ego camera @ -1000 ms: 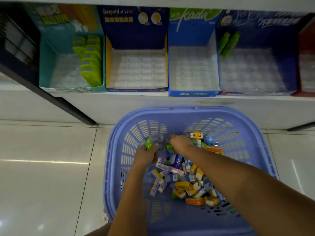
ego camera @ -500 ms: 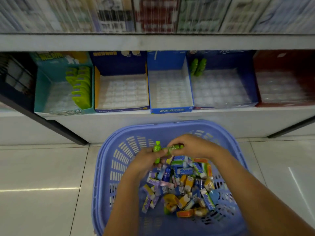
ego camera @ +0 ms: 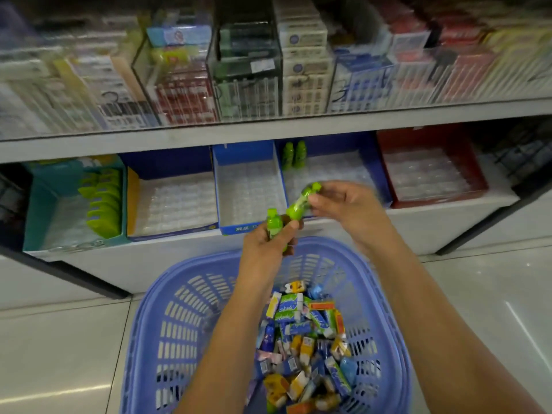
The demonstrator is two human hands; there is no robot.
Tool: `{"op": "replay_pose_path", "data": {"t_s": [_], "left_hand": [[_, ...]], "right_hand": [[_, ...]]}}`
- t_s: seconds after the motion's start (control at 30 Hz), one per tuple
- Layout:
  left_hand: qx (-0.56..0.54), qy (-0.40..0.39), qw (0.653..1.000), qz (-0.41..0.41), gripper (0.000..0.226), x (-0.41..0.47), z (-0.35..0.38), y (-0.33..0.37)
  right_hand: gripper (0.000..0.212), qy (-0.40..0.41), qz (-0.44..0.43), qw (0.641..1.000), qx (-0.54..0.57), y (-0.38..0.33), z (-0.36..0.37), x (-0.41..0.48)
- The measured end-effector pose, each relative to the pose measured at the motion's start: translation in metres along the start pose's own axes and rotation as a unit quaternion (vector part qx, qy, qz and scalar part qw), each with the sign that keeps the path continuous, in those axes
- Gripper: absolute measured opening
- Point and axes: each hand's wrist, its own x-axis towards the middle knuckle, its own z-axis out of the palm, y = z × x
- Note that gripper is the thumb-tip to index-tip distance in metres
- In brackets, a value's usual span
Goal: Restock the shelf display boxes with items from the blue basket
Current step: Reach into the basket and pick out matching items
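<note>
Head view, frame centre: left hand point(ego camera: 264, 248) fingers point(ego camera: 288, 231) clench green bottle point(ego camera: 274, 225); right hand point(ego camera: 351, 204) pinches second green bottle point(ego camera: 299, 203) above blue basket point(ego camera: 185, 309).

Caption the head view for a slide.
Left hand and right hand hold small green bottles between the blue basket and the shelf display boxes.

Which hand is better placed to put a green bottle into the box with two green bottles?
Probably the right hand: its bottle hangs just before that dark blue box; the left hand is lower, near the basket rim.
</note>
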Motion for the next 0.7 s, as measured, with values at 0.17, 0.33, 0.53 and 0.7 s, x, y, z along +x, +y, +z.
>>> {"op": "replay_pose_path", "data": {"t_s": [0.17,0.33,0.53,0.7], "left_hand": [[0.03,-0.013,0.999,-0.031,0.034,0.01,0.006,0.022],[0.005,-0.041,0.995,-0.089,0.047,0.018,0.006,0.031],[-0.069,-0.072,0.985,-0.14,0.045,0.028,-0.002,0.027],[-0.097,-0.082,0.981,-0.144,0.036,0.029,-0.002,0.024]], "right_hand": [[0.018,0.103,-0.095,0.968,-0.208,-0.02,-0.018,0.07],[0.029,0.065,-0.065,0.911,-0.402,-0.013,-0.025,0.116],[0.012,0.023,-0.073,0.898,-0.433,-0.009,-0.028,0.131],[0.015,0.017,-0.092,0.901,-0.424,-0.008,-0.025,0.137]]}}
